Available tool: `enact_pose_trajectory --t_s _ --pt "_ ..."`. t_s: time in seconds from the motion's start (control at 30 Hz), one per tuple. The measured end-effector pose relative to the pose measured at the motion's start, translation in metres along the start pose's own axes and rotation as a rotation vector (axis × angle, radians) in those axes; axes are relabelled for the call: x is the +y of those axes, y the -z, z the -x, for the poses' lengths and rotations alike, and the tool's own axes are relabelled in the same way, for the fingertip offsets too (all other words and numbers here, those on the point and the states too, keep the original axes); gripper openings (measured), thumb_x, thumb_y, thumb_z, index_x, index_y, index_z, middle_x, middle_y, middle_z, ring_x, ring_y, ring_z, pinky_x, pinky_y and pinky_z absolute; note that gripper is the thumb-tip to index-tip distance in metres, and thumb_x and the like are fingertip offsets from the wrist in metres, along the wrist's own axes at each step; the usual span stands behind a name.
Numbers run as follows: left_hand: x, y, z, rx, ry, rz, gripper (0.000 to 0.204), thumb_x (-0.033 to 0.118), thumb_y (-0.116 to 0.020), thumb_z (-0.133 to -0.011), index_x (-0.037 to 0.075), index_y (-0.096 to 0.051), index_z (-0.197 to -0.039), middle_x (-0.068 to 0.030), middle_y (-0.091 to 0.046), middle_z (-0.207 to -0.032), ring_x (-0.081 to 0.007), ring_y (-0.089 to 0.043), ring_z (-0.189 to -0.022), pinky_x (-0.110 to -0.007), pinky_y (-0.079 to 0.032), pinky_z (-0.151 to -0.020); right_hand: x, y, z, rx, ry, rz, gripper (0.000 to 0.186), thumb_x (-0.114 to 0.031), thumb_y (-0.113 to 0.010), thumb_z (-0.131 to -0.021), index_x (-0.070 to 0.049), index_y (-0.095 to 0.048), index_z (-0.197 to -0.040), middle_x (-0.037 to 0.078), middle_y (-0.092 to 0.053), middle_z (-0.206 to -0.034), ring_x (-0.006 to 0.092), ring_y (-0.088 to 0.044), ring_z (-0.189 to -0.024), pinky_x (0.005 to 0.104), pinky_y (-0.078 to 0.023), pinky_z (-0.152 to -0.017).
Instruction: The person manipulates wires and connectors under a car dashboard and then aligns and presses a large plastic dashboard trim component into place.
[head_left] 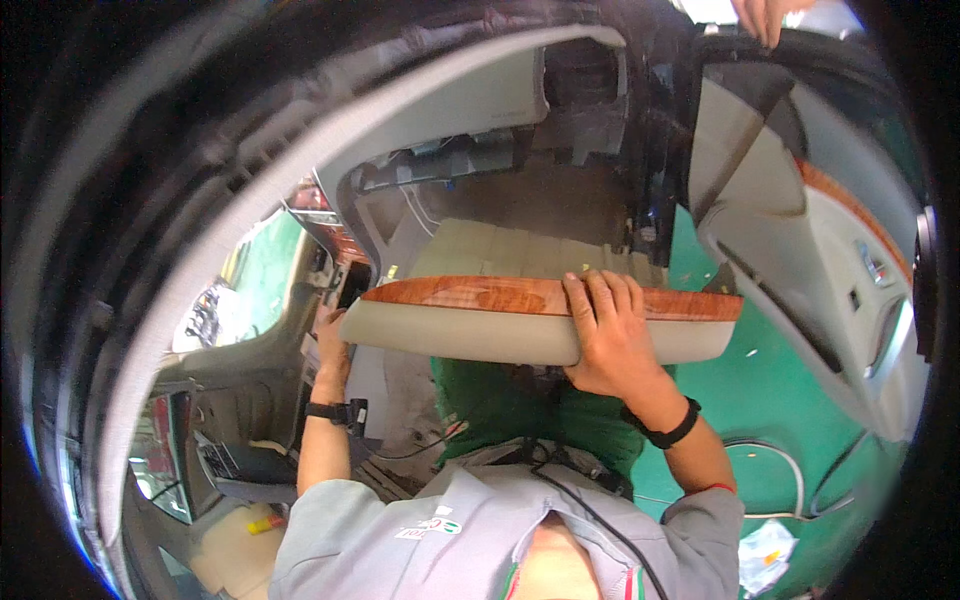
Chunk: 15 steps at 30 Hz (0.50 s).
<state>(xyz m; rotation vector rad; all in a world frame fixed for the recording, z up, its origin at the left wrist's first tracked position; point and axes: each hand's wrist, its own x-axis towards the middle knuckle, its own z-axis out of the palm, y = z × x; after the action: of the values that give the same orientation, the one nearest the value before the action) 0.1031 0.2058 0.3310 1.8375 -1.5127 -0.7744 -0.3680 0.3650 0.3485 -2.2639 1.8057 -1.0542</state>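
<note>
A long car trim panel, beige below with a glossy wood-grain strip along its upper edge, spans the space in front of my body. My right hand grips it right of its middle, fingers closed over the wood strip and palm against the beige face. At the panel's left end, my left hand holds the tip; most of its fingers are hidden. Both ends of the panel are held above my lap, the right end reaching past my right hand unsupported.
A car's stripped interior surrounds me, with the beige dashboard ahead. An open door with wood-grain trim stands at right, another person's hand at its top. Hoses and a plastic bag lie on the green floor.
</note>
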Motion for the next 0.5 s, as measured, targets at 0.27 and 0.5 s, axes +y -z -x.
enact_pose_trajectory --t_s 0.27,0.5 --pt "-0.171 0.007 -0.123 -0.298 -0.186 -0.051 0.038 0.020 -0.057 -0.092 -0.002 -0.063 -0.122 -0.0117 -0.068 -0.111 -0.0201 -0.065 -0.101 -0.031 -0.050 -0.089 -0.023 -0.042 0.028 0.071 0.031 0.069 0.073 -0.013 -0.066 -0.064 0.009 -0.049 -0.132 0.025 -0.054 -0.119 0.0395 -0.051 -0.111 0.0520 -0.037 -0.102" --pt "-0.066 -0.052 -0.130 -0.367 0.265 0.360 0.032 0.019 -0.061 -0.088 0.008 -0.058 -0.118 -0.0043 -0.064 -0.103 -0.0168 -0.059 -0.086 -0.030 -0.047 -0.075 -0.055 -0.091 0.050 0.025 0.025 0.176 0.057 -0.015 -0.059 -0.076 0.006 -0.052 -0.129 0.023 -0.055 -0.117 0.0378 -0.053 -0.109 0.0534 -0.040 -0.100"
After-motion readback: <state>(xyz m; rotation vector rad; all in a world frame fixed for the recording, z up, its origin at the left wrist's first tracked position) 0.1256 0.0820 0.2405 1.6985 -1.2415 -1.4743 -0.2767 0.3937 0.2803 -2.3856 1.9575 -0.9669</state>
